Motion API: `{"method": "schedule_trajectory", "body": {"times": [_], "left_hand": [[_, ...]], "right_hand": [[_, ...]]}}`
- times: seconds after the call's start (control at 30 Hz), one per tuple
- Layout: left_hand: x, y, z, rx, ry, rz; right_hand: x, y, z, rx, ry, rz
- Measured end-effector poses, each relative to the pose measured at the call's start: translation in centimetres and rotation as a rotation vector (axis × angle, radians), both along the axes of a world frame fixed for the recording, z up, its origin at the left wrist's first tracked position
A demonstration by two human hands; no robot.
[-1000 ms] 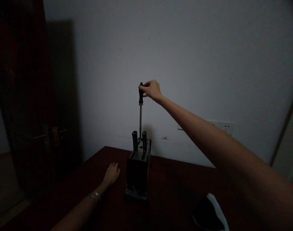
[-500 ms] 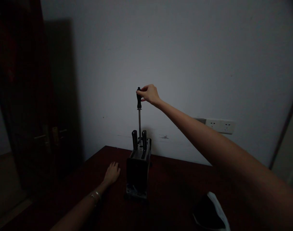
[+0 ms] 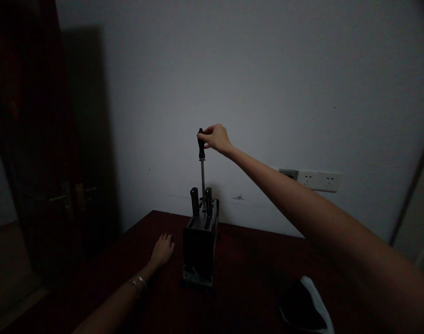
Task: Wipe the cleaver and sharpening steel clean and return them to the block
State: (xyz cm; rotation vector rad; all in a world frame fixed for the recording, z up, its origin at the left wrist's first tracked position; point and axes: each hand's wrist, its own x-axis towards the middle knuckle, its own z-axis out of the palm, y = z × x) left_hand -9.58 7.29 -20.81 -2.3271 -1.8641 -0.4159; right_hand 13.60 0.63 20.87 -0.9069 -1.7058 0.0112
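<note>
My right hand pinches the black handle of a honing steel. The steel stands nearly upright, its thin rod pointing down with the tip at the top of a dark knife block. Two black-handled knives, a left one and a right one, sit in the block on either side of the rod. My left hand lies flat on the table, fingers stretched out, left of the block and apart from it. A bracelet circles the left wrist.
The dark red table meets a pale wall. A black and white object lies at the table's front right. Wall sockets are behind my right forearm. A dark door with a handle stands at the left.
The honing steel and my right hand have come down slightly, so the rod reaches a little lower at the block. My left hand has stayed in place.
</note>
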Motion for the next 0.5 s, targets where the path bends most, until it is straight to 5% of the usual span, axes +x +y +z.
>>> {"method": "schedule_trajectory", "body": {"times": [0.5], "left_hand": [[0.0, -0.1, 0.1, -0.005, -0.009, 0.006]], "right_hand": [[0.2, 0.4, -1.5, -0.070, -0.043, -0.005]]}}
